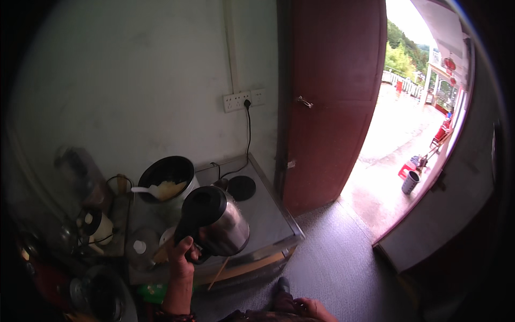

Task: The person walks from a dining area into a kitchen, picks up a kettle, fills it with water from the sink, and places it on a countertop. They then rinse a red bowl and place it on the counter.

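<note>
My left hand point(184, 254) grips the black handle of a stainless steel electric kettle point(227, 229), lifted over the front of a metal-topped table point(265, 225). The kettle's black lid is closed and its spout points towards the wall. Behind it stands an inner pot point(189, 177) with a dark inside, holding pale food and a white spoon point(144, 189). The kettle's round black power base point(241, 188) lies at the table's back right, its cord running up to a wall socket point(237, 101). My right hand point(312, 308) hangs low near my leg, its fingers loosely curled around nothing that I can make out.
A clear lid point(141, 251) with a white knob lies at the table's front left. Farther left are a small cream-coloured pot point(102, 229) and a dark pan point(106, 296). A dark red door point(330, 100) stands open on the right, with a paved yard point(386, 149) outside.
</note>
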`<action>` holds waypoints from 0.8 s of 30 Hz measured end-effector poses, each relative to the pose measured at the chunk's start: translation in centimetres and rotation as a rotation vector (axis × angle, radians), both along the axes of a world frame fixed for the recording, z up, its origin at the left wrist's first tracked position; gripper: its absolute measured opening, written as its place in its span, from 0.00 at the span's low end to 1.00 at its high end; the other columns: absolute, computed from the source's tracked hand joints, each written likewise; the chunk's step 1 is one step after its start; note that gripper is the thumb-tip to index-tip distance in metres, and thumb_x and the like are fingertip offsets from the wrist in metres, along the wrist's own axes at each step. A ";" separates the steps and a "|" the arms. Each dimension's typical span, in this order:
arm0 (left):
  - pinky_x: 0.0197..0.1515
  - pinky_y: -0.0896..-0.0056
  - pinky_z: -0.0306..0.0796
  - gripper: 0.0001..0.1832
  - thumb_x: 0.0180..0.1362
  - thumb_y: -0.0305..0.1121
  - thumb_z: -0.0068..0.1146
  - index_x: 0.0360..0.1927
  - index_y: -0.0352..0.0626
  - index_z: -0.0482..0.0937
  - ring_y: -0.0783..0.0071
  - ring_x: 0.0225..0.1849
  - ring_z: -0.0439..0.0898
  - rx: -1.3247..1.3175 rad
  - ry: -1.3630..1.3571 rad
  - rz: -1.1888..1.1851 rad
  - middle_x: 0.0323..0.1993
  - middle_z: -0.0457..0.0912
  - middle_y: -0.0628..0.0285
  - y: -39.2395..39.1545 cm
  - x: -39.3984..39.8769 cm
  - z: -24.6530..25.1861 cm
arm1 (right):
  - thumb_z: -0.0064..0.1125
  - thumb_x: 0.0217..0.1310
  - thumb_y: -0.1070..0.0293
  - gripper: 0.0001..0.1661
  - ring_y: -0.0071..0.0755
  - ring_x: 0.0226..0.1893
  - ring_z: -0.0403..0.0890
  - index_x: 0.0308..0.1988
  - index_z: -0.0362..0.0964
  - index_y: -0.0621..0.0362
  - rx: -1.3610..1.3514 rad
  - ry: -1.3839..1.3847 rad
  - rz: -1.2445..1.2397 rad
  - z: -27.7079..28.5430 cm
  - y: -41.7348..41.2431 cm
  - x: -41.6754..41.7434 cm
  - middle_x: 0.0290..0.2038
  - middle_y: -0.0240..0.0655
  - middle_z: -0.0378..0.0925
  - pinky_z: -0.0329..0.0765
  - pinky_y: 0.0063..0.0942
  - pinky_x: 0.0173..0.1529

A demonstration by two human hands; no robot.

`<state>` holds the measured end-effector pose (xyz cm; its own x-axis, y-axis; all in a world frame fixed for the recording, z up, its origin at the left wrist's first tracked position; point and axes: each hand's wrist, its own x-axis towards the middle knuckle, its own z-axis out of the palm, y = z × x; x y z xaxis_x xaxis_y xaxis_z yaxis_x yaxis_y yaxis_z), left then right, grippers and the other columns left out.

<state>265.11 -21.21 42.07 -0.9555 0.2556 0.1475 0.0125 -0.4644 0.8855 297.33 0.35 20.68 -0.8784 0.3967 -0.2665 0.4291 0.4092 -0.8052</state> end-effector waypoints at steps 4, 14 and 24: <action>0.19 0.69 0.65 0.19 0.48 0.42 0.63 0.15 0.43 0.67 0.73 0.11 0.66 -0.017 -0.068 0.135 0.09 0.65 0.65 4.8 -4.1 -2.2 | 0.58 0.58 0.61 0.17 0.44 0.35 0.83 0.46 0.75 0.57 0.064 0.088 0.085 -3.2 8.5 -3.9 0.33 0.46 0.81 0.78 0.38 0.40; 0.21 0.70 0.62 0.20 0.51 0.42 0.59 0.14 0.44 0.65 0.76 0.10 0.62 -0.057 -0.095 0.410 0.09 0.62 0.67 14.2 -13.3 -6.4 | 0.59 0.55 0.59 0.16 0.40 0.30 0.83 0.43 0.77 0.52 0.057 -0.164 0.097 1.1 19.5 -6.9 0.29 0.38 0.81 0.79 0.32 0.37; 0.19 0.71 0.61 0.17 0.50 0.37 0.61 0.14 0.44 0.67 0.77 0.10 0.62 -0.090 -0.100 0.384 0.09 0.64 0.67 20.6 -17.1 -7.6 | 0.54 0.58 0.68 0.15 0.46 0.30 0.81 0.45 0.75 0.59 0.044 -0.298 0.024 -0.2 19.9 -5.1 0.30 0.50 0.80 0.77 0.39 0.35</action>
